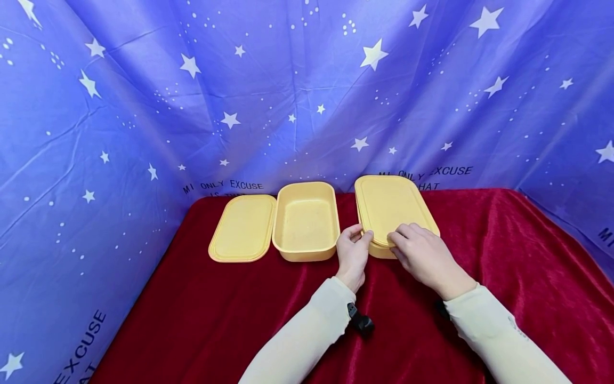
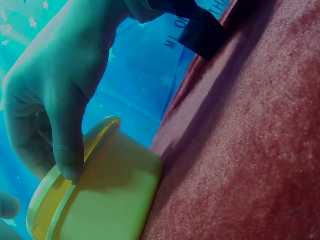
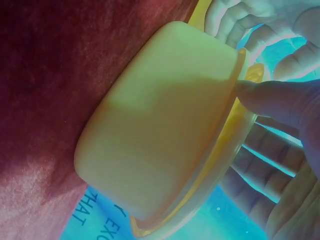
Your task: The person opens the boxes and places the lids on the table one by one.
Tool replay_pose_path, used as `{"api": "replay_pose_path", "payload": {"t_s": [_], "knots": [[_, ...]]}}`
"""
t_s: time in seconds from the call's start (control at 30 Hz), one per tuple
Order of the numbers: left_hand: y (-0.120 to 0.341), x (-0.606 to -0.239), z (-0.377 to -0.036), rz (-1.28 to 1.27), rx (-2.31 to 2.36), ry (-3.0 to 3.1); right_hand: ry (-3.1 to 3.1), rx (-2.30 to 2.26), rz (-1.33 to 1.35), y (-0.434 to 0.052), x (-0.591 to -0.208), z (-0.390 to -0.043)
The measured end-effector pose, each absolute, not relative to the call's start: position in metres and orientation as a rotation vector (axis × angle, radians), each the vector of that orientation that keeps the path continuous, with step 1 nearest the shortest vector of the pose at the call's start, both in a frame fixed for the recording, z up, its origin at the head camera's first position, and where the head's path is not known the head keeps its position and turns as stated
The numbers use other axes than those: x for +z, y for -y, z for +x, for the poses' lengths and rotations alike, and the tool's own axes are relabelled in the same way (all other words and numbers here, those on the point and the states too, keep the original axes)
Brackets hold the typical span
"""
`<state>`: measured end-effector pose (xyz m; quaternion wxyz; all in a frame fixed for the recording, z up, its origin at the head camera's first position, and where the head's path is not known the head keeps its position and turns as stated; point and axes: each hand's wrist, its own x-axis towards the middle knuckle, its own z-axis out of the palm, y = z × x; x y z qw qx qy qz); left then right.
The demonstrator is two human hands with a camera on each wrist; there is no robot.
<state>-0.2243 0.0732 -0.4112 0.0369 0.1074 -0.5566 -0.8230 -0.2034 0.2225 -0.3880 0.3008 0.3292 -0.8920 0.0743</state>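
Note:
At the right stands a yellow food container, its lid lying on top, with a narrow gap along part of the front rim in both wrist views. With its thumb and fingertips, my left hand holds the lid's front left corner. Farther right along the front edge, my right hand pinches the lid, thumb at the rim and fingers over the top. The left wrist view shows the right thumb at the gap. The container's inside is hidden.
Left of the hands stands a second, uncovered yellow container. A loose yellow lid lies beside it at the far left. Dark red velvet cloth covers the table, and a blue star-printed curtain hangs close behind.

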Motion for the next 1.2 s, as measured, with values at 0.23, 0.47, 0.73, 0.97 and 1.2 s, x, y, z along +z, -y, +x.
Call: {"api": "replay_pose_path", "payload": {"t_s": [0.23,0.47,0.73,0.97,1.2], "knots": [[-0.0739,-0.4125,-0.2247,0.328,-2.509,1.720,2.345,0.115,0.883,-0.2201,-0.3890,-0.2034],[-0.0746,-0.4146,-0.2250,0.324,-2.491,1.720,2.328,0.076,0.863,-0.2178,-0.3889,-0.2018],[-0.0756,-0.4150,-0.2255,0.327,-2.489,1.711,2.311,0.050,0.856,-0.2165,-0.3880,-0.2008],[-0.0765,-0.4167,-0.2269,0.364,-2.463,1.726,2.322,0.035,0.853,-0.2167,-0.3888,-0.2008],[-0.0761,-0.4185,-0.2264,0.370,-2.449,1.750,2.312,0.032,0.851,-0.2158,-0.3875,-0.1999]]}}
